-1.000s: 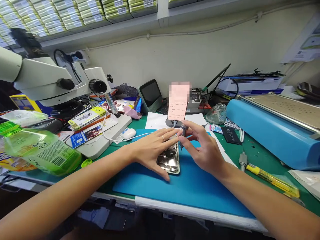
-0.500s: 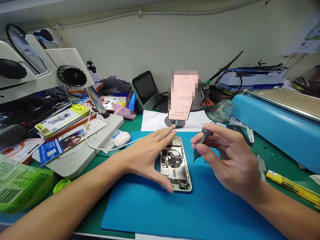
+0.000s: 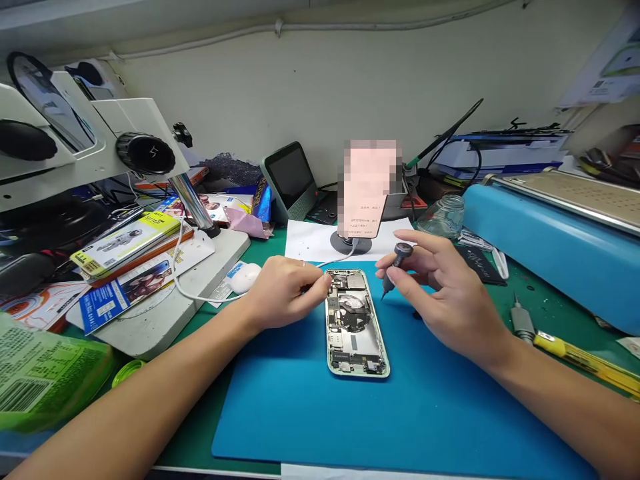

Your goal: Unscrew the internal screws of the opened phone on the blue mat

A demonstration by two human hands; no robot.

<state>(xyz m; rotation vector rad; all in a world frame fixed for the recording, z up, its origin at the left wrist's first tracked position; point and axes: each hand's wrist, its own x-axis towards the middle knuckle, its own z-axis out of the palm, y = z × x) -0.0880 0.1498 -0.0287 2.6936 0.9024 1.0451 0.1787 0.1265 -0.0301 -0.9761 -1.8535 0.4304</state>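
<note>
An opened phone (image 3: 356, 343) with a pale green frame lies face down on the blue mat (image 3: 310, 420), its circuit boards, round coil and silver inner plate exposed. At its upper left corner, my left hand (image 3: 287, 290) is curled, with the thumb and forefinger closed against the frame edge. The other fingertips are hidden. My right hand (image 3: 447, 300) pinches a small grey precision screwdriver (image 3: 399, 263) between thumb and fingers. Its thin tip points down just off the phone's upper right side, apart from it.
Behind the mat, a lit phone (image 3: 367, 193) leans on a round stand with a cable. To the left are a microscope stand (image 3: 173, 320), boxes and a green packet (image 3: 45, 380). A blue machine (image 3: 550, 247), glass jar (image 3: 445, 217) and yellow-handled tool (image 3: 575, 353) lie right.
My left hand has drawn back from across the opened phone and curled its fingers at the upper left edge. My right hand has tilted the screwdriver more upright and moved its tip up slightly.
</note>
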